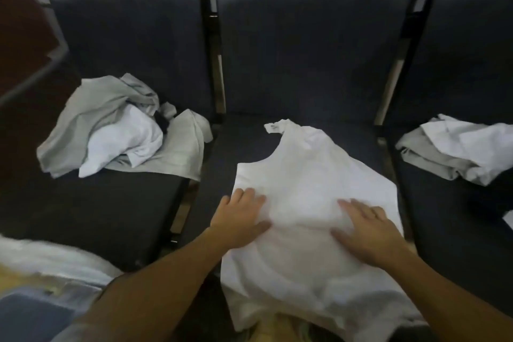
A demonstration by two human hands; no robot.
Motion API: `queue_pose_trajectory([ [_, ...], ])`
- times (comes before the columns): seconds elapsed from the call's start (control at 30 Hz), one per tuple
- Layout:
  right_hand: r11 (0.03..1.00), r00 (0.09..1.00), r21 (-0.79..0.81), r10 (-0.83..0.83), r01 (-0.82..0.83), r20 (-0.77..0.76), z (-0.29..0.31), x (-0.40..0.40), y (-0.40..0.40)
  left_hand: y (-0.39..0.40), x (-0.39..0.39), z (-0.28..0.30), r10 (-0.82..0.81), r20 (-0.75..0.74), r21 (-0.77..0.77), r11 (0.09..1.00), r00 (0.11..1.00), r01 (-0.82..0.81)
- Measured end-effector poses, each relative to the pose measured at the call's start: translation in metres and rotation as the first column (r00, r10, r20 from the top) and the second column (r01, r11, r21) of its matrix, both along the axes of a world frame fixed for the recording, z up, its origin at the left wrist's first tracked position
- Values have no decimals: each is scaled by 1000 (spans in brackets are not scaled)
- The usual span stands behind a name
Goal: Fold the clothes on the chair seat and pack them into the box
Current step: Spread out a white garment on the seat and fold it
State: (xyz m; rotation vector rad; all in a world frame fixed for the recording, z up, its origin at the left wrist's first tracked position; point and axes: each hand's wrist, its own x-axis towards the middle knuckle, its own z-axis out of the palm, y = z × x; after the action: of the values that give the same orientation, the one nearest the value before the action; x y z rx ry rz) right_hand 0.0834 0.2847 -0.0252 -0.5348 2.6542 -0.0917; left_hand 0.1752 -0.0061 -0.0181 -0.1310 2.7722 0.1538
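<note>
A white sleeveless top lies spread on the middle dark chair seat, its hem hanging over the front edge. My left hand presses flat on its left side with straight fingers. My right hand lies flat on its right side. Neither hand grips the cloth. A crumpled pile of grey and white clothes sits on the left seat. The box may be the blurred container at the bottom left, with white cloth at its top.
Folded grey and white clothes lie on the right seat. Metal chair frames separate the seats. A brown object stands at the far left. Something dark sits at the right edge.
</note>
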Motion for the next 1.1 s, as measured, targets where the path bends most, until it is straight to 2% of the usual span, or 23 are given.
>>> queue_pose_trajectory([
  [0.07,1000,997,-16,11,-12,-72,-1,-6,-10,-12,3,1,34,-5,-83,996,999,-34],
  [0.2,970,973,-227,-130,86,-188,1,-35,-26,-41,-6,10,133,56,-238,964,990,-116],
  [0.23,967,955,-232,-166,109,-244,-1,-45,-26,-44,-16,11,149,55,-246,961,987,-131],
  [0.3,975,933,-139,-209,175,-293,-4,-60,-32,-44,-42,9,176,-13,-189,966,984,-175],
  [0.37,974,948,-41,-228,225,-220,-4,-77,-44,-40,-73,0,208,-91,-116,969,974,-218],
  [0.5,986,985,28,-164,166,-61,-2,-102,-80,-32,-113,-14,327,-60,-44,943,943,-330],
  [0.57,990,990,-12,-143,143,-3,1,-115,-93,-33,-128,-19,359,-51,15,933,932,-359],
  [0.63,977,979,-117,-164,179,125,3,-128,-100,-37,-138,-18,351,-51,181,924,935,-337],
  [0.67,953,951,-181,-197,243,238,6,-135,-100,-39,-141,-16,360,-31,321,887,932,-332],
  [0.7,916,902,-230,-231,328,364,9,-141,-100,-42,-144,-12,402,7,486,799,916,-355],
  [0.77,851,777,-245,-260,465,573,15,-152,-101,-46,-149,-3,484,150,746,517,862,-420],
  [0.83,801,719,-296,-224,520,657,14,-160,-103,-51,-156,1,471,349,843,220,810,-491],
  [0.87,751,716,-364,-203,552,668,11,-163,-107,-54,-161,0,462,412,848,120,785,-516],
  [0.93,573,689,-482,-215,663,692,2,-166,-112,-58,-169,-2,492,452,857,-7,744,-516],
  [1.0,409,602,-497,-182,765,777,-7,-169,-119,-60,-179,-5,536,454,869,-88,712,-487],
  [1.1,311,538,-489,-90,815,838,-15,-175,-128,-62,-192,-5,568,482,865,-188,667,-465],
])
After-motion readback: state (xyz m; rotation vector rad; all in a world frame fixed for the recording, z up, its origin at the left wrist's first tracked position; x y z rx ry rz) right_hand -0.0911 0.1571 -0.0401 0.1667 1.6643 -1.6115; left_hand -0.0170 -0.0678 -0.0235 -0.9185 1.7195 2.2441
